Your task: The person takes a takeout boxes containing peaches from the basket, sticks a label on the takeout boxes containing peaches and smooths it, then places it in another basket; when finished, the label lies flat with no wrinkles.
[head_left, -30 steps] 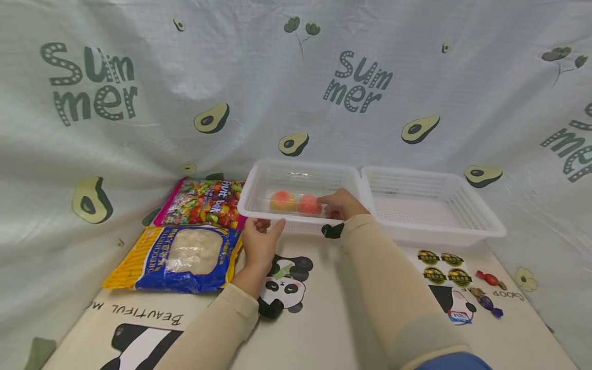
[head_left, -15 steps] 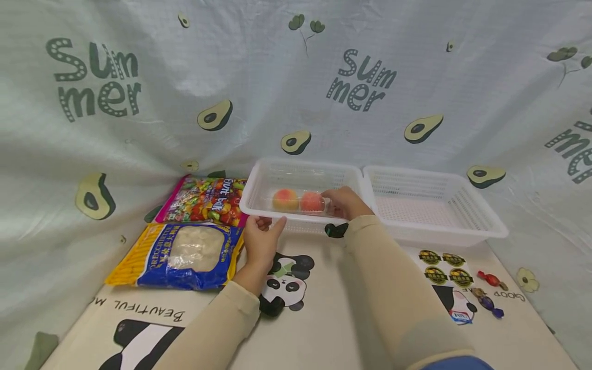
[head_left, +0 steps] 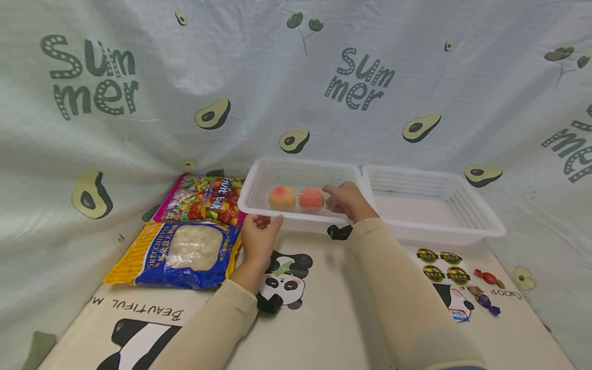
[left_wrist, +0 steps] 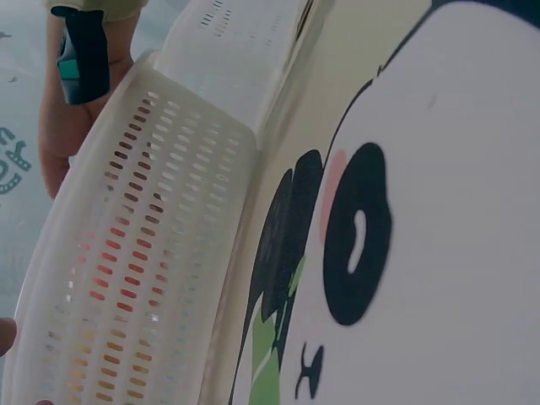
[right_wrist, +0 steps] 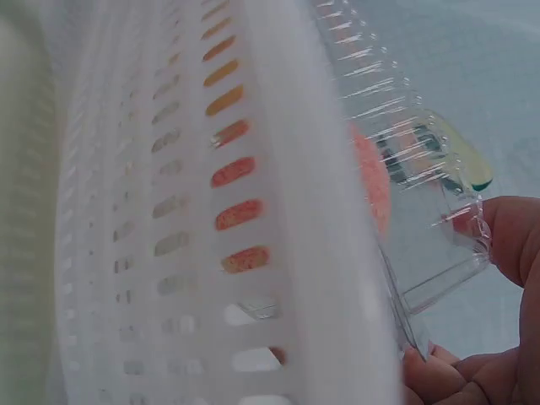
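A white slotted basket [head_left: 296,164] stands at the back of the panda-print mat. Inside it, my right hand [head_left: 343,198] pinches the right end of a clear plastic clamshell [head_left: 297,199] that holds two pink-orange peach-shaped buns. The right wrist view shows the clamshell [right_wrist: 422,169] behind the basket wall, with my fingertips [right_wrist: 506,240] on its edge. My left hand [head_left: 265,223] grips the basket's front rim, thumb on top. In the left wrist view the basket wall [left_wrist: 143,253] runs beside the panda print, with my right hand [left_wrist: 55,126] beyond it.
A second white basket [head_left: 481,208] sits against the first on its right. To the left lie a colourful candy bag [head_left: 203,199] and a blue-and-yellow food bag [head_left: 180,254]. Two wrapped candies [head_left: 485,277] and round stickers [head_left: 444,266] lie at right. Avocado-print cloth encloses the back and sides.
The clamshell with the two buns has risen slightly in my right hand. My left hand stays on the basket's front rim.
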`<action>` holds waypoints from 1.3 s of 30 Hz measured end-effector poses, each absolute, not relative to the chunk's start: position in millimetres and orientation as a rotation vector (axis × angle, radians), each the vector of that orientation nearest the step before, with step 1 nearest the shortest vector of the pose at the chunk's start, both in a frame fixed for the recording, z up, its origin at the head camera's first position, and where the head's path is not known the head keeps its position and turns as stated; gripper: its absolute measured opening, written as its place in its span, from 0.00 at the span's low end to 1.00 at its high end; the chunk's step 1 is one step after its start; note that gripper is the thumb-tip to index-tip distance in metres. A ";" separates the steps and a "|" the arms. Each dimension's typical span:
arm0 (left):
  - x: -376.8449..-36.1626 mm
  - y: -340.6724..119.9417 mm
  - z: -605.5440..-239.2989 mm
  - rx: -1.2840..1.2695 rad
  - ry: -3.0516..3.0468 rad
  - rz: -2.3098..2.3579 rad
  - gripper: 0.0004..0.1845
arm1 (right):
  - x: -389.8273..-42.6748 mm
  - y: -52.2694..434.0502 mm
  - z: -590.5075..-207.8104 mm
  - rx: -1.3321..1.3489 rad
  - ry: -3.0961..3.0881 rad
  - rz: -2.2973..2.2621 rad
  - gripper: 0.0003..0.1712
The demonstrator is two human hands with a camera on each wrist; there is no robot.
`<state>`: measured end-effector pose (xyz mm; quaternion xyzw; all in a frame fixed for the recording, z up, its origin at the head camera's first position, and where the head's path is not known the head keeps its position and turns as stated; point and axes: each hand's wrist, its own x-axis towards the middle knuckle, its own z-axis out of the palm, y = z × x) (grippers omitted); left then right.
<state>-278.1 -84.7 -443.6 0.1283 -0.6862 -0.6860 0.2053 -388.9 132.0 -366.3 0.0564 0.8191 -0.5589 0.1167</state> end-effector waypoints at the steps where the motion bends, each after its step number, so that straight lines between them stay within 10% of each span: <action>1: -277.9 -84.6 -443.6 0.356 -1.907 -1.918 0.28 | -387.4 132.9 -364.7 0.160 2.406 -1.642 0.26; 39: -285.2 -97.4 -440.1 0.350 -1.880 -2.042 0.21 | -206.5 194.3 -366.4 0.091 2.288 -2.009 0.20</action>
